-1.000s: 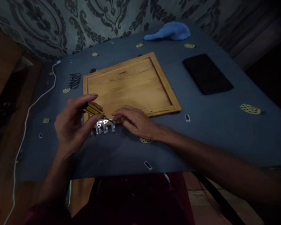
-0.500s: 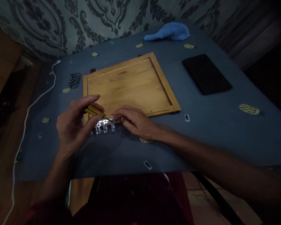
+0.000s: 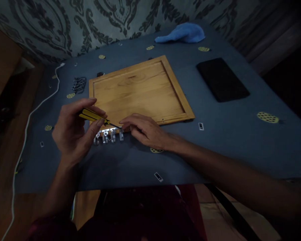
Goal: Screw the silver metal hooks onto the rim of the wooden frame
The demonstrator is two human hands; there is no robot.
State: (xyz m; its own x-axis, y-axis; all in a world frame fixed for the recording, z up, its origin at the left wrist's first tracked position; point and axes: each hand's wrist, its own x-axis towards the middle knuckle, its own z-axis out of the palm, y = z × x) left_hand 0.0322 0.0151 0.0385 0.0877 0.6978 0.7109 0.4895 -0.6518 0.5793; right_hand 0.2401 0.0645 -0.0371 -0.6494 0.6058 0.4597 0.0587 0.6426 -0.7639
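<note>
My left hand holds a screwdriver with a yellow and black handle between thumb and fingers. Its thin shaft slants down to the right, the tip at the right end of a shiny metal hook rail. That rail has several hooks and lies along the near edge of a framed wooden board. Close by the screwdriver tip, my right hand rests on the board's near edge, fingertips drawn together at the rail's end. Whatever those fingertips pinch is hidden.
A bunch of dark metal hooks lies left of the board. To the right is a black tablet-like slab; a blue cloth lies at the back. A white cable runs down the table's left side.
My left hand has shifted left and the screwdriver handle has tilted lower, uncovering more of the hook rail. The tip remains at the rail's right end. My right hand stays in place.
</note>
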